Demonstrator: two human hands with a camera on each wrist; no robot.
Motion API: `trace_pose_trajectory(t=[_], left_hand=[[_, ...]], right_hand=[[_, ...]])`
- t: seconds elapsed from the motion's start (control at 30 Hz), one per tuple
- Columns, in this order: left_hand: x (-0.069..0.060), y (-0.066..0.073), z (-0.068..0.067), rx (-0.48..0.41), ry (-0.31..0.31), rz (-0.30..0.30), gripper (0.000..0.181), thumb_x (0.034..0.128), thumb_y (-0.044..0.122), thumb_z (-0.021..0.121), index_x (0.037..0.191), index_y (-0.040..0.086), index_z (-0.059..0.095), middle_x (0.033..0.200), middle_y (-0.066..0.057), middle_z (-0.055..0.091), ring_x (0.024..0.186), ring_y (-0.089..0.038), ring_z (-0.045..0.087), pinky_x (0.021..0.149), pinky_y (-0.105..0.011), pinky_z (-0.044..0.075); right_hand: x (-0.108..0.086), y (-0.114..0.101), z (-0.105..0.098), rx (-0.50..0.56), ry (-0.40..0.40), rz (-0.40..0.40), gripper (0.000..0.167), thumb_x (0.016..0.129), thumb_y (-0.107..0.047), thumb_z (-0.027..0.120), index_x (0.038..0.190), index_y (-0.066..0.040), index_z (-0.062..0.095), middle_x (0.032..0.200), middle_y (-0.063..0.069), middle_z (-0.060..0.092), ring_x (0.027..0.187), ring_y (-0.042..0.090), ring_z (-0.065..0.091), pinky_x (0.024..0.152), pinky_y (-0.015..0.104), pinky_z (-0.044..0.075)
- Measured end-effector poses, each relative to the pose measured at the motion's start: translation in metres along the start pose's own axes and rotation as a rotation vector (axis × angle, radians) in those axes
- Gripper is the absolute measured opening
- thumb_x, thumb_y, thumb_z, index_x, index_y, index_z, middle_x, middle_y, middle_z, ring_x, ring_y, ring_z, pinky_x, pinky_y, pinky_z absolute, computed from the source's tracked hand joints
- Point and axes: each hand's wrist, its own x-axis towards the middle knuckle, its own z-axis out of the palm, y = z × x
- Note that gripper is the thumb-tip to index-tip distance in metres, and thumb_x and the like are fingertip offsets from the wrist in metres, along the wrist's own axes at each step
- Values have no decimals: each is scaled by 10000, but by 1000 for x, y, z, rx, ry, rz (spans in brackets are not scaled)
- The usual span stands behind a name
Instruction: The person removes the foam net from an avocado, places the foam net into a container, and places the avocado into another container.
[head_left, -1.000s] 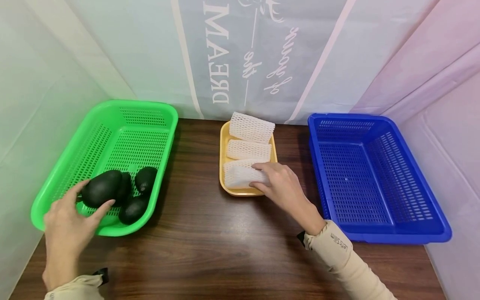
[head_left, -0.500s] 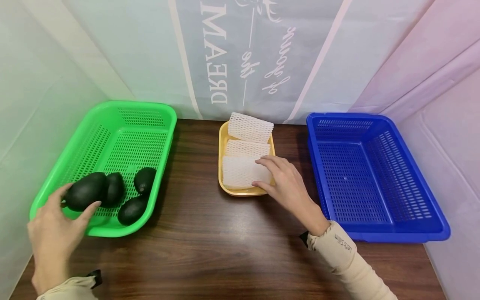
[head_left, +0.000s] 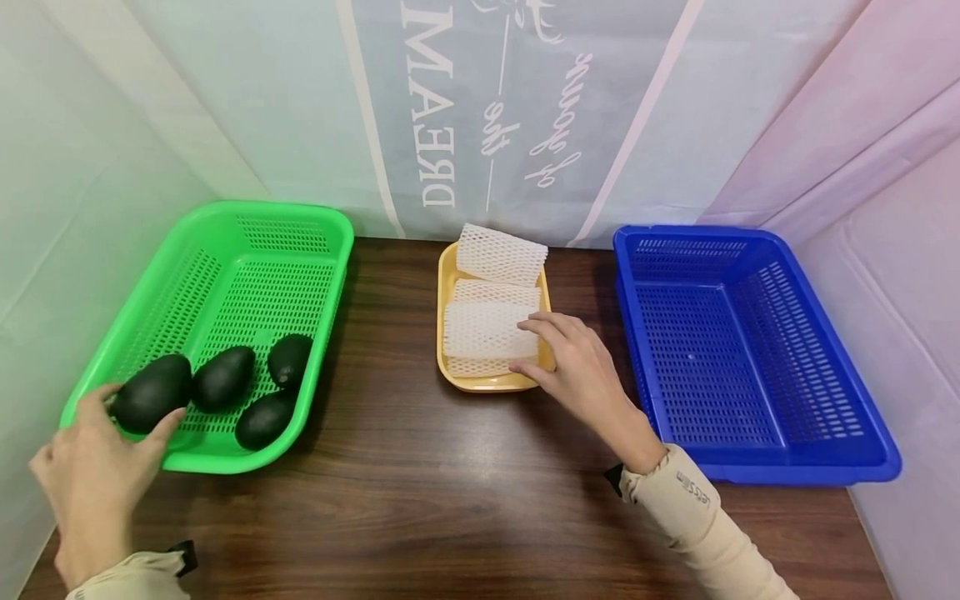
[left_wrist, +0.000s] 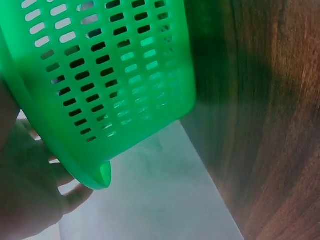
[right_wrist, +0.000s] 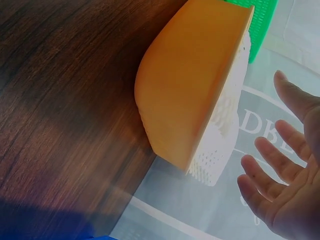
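In the head view my left hand (head_left: 93,479) reaches over the near left corner of the green basket (head_left: 341,275). Thumb and fingers hold a dark avocado (head_left: 153,393) from either side. Another avocado (head_left: 223,379) lies just right of it, with two more by the basket's right wall. In the left wrist view the basket wall hides the fruit and part of the hand. My right hand (head_left: 573,362), fingers parted and loosely bent, hovers at the right side of a yellow tray (head_left: 480,384). White foam net sleeves (head_left: 491,329) lie in that tray; the hand grips none.
A blue basket (head_left: 708,367) stands to the right, close to my right forearm. Brown wooden tabletop (head_left: 390,467) lies between the containers and in front of them. A printed cloth (head_left: 420,100) hangs behind, and pale sheets close off both sides.
My left hand has moved left and nearer with the avocado, apart from its neighbours. The right hand has let go of the front net sleeve and drawn slightly right; that sleeve has shifted back.
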Motion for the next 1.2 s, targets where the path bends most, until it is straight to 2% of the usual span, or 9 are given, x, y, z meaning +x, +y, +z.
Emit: trace_pose_trajectory(t=[0.2, 0.33, 0.5, 0.63, 0.77, 0.93, 1.07, 1.2], left_hand=[[6, -7, 0, 46, -91, 39, 922, 880, 540, 673, 1487, -38, 289, 1197, -456, 496, 999, -595, 481, 1019, -678, 172], [14, -9, -2, 108, -193, 57, 995, 872, 632, 628, 1489, -54, 255, 1132, -467, 510, 912, -591, 509, 1027, -710, 121], [20, -8, -4, 144, -316, 62, 1029, 875, 682, 581, 1492, -61, 223, 1189, -470, 490, 938, -607, 489, 1030, -737, 43], [22, -7, -6, 156, -368, 61, 1036, 871, 697, 575, 1488, -59, 226, 1189, -451, 499, 940, -595, 487, 1015, -752, 21], [23, -6, -6, 170, -383, 56, 1040, 868, 705, 572, 1491, -53, 226, 1199, -448, 496, 946, -595, 486, 1017, -761, 14], [22, -6, -5, 162, -376, 54, 1022, 902, 710, 507, 1531, -28, 185, 1339, -446, 405, 1022, -624, 428, 1041, -778, -16], [19, -3, -5, 119, -327, 70, 1015, 919, 687, 499, 1561, -7, 129, 1444, -434, 297, 1111, -655, 355, 1037, -790, -1], [14, 8, -8, 68, -257, 119, 976, 930, 647, 523, 1572, 19, 140, 1508, -396, 257, 1184, -650, 324, 1032, -790, 26]], right_hand=[[-2, 3, -1, -7, -7, 20, 533, 754, -389, 853, 1169, -96, 694, 1227, 119, 679, 1153, 334, 617, 945, 519, 503], [-4, 4, 0, -6, -6, 23, 530, 756, -387, 853, 1170, -95, 693, 1234, 125, 676, 1162, 341, 613, 955, 523, 496], [-6, 5, 0, -4, 2, 17, 531, 755, -386, 855, 1166, -91, 693, 1225, 120, 679, 1156, 339, 616, 946, 519, 501], [-6, 6, 1, -2, 4, 17, 529, 757, -377, 856, 1169, -89, 693, 1217, 116, 682, 1149, 342, 619, 939, 516, 504], [-8, 6, 1, 0, 0, 23, 543, 755, -374, 858, 1179, -80, 689, 1218, 123, 680, 1159, 351, 612, 944, 520, 502], [-9, 8, 0, -14, -12, 47, 573, 748, -394, 860, 1191, -79, 680, 1228, 128, 672, 1177, 353, 602, 949, 527, 496], [-11, 9, -2, -39, -4, 77, 613, 728, -417, 868, 1198, -76, 673, 1234, 139, 665, 1183, 358, 597, 947, 528, 492], [-10, 9, -4, -53, 2, 109, 634, 718, -432, 870, 1207, -82, 671, 1248, 145, 657, 1194, 364, 588, 956, 533, 483]])
